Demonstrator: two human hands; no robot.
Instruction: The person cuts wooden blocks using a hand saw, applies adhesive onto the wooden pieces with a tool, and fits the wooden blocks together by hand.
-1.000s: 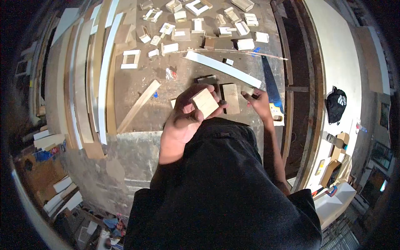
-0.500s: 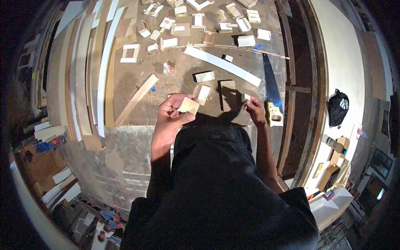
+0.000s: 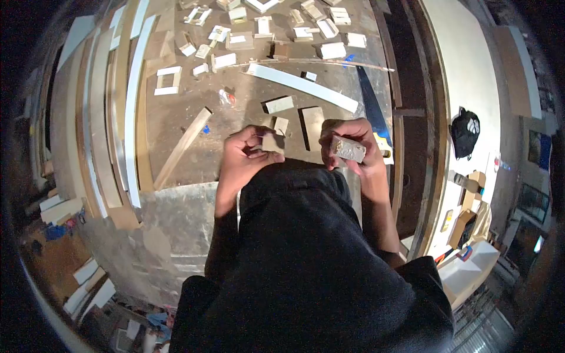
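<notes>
The tabletop (image 3: pixel 182 109) spreads in front of the person, with many small wooden pieces grouped at its far side. A long white board (image 3: pixel 303 88) lies slanted across the middle. A wooden stick (image 3: pixel 182 149) lies at an angle on the left, and a saw (image 3: pixel 372 109) on the right. The right hand (image 3: pixel 356 144), partly in front of the saw's handle, curls its fingers around a block (image 3: pixel 348 149) whose rough, speckled face is up. The left hand (image 3: pixel 244 154) pinches a squarish wood piece (image 3: pixel 272 143) between thumb and fingers, near the table edge. Between and beyond the hands are a flat block (image 3: pixel 313 120), a pale block (image 3: pixel 279 105) and, smallest, a blue scrap (image 3: pixel 206 129) beside the stick.
</notes>
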